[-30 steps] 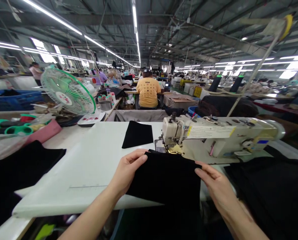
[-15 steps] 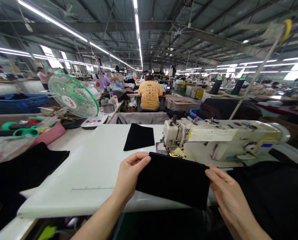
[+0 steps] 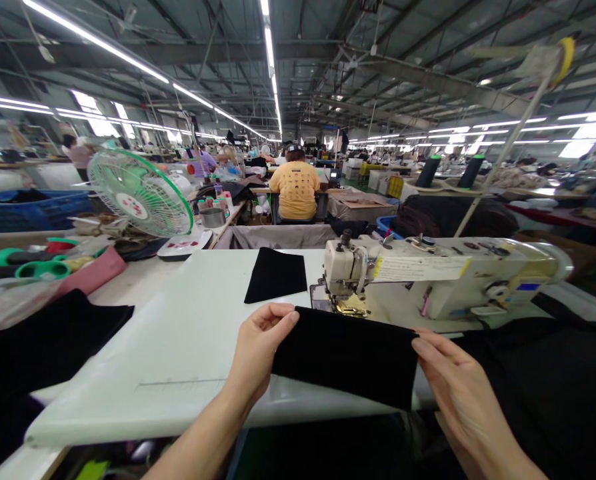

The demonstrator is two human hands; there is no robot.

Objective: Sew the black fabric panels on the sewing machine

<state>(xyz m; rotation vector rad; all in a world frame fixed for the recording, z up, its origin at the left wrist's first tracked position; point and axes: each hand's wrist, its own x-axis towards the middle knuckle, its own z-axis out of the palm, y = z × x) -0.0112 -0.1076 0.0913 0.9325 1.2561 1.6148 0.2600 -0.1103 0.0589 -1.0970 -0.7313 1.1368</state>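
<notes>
A black cloth piece (image 3: pixel 348 357) hangs stretched between my two hands, above the front edge of the white table (image 3: pixel 178 333). My left hand (image 3: pixel 261 340) pinches its upper left corner between thumb and fingers. At the upper right corner, my right hand (image 3: pixel 453 370) grips the cloth the same way. Just behind the cloth is the sewing machine (image 3: pixel 418 273), its needle area partly above the cloth's top edge. Another black piece (image 3: pixel 277 275) lies flat on the table, left of the machine head.
Black cloth lies at the far left (image 3: pixel 48 340) and right (image 3: pixel 553 387). A green-rimmed fan (image 3: pixel 138 193), thread spools (image 3: pixel 43 269) and a pink cloth (image 3: pixel 93 270) stand left. A person in a yellow shirt (image 3: pixel 295 190) sits ahead, facing away.
The view has shifted slightly, moving the surroundings a little left in the picture. Both hands keep their hold, and the lower edge of the held cloth sits slightly higher.
</notes>
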